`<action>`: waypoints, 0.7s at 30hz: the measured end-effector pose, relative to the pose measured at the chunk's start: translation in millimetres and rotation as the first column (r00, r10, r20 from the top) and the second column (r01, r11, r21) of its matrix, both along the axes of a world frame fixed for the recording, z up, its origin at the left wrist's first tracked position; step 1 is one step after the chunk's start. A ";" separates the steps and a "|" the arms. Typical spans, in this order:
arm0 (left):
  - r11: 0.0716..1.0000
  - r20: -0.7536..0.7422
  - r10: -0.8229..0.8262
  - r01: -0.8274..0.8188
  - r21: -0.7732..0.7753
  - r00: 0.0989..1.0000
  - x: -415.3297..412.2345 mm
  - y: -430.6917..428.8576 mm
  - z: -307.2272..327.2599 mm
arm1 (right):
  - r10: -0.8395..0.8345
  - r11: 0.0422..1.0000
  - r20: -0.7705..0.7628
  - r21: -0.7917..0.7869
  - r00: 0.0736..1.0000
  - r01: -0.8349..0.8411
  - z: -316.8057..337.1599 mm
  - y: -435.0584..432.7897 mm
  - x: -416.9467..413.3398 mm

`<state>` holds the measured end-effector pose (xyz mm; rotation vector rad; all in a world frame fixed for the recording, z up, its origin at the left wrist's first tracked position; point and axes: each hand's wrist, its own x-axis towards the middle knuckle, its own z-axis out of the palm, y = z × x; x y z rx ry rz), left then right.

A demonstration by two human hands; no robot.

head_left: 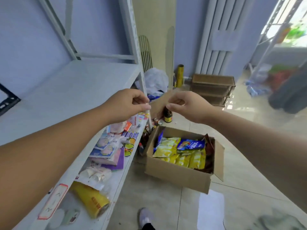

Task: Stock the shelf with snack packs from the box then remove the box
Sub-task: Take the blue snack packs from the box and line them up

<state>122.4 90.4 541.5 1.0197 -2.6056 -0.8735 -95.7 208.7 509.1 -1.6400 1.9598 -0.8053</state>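
Observation:
An open cardboard box (pixel 176 177) stands on the tiled floor beside the white metal shelf (pixel 66 90). Inside it lie several yellow snack packs (pixel 167 146), a blue pack (pixel 191 144) and some red ones at its right side. Both my arms reach forward above the box. My left hand (pixel 131 103) hovers at the shelf's front post with its fingers loosely curled and nothing visible in them. My right hand (pixel 186 107) hangs in the air beside it, fingers also loosely curled and empty. The upper shelf board is bare.
The lower shelf level (pixel 119 178) holds assorted packets, a purple box and a yellow roll. Bottles (pixel 167 116) and a white plastic bag (pixel 156 80) sit on the floor behind the box. Low wooden racks (pixel 212 87) stand further back. My foot (pixel 146 216) is near the shelf.

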 end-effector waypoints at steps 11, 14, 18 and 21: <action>0.947 0.096 -0.315 0.306 0.095 0.944 -162.6 -46.1 -69.1 | -0.268 0.955 0.013 0.139 0.963 0.264 -57.3 17.7 -120.0; 0.930 0.137 -0.361 0.346 0.124 0.922 -195.4 -75.9 -87.4 | -0.354 0.921 0.051 0.191 0.934 0.339 -77.4 0.0 -141.5; 0.907 0.208 -0.414 0.383 0.173 0.886 -231.6 -125.2 -116.1 | -0.463 0.866 0.110 0.271 0.880 0.421 -119.5 -21.8 -162.7; 0.904 0.247 -0.418 0.374 0.208 0.874 -258.7 -155.5 -140.6 | -0.610 0.775 0.152 0.320 0.778 0.545 -154.0 -29.4 -176.1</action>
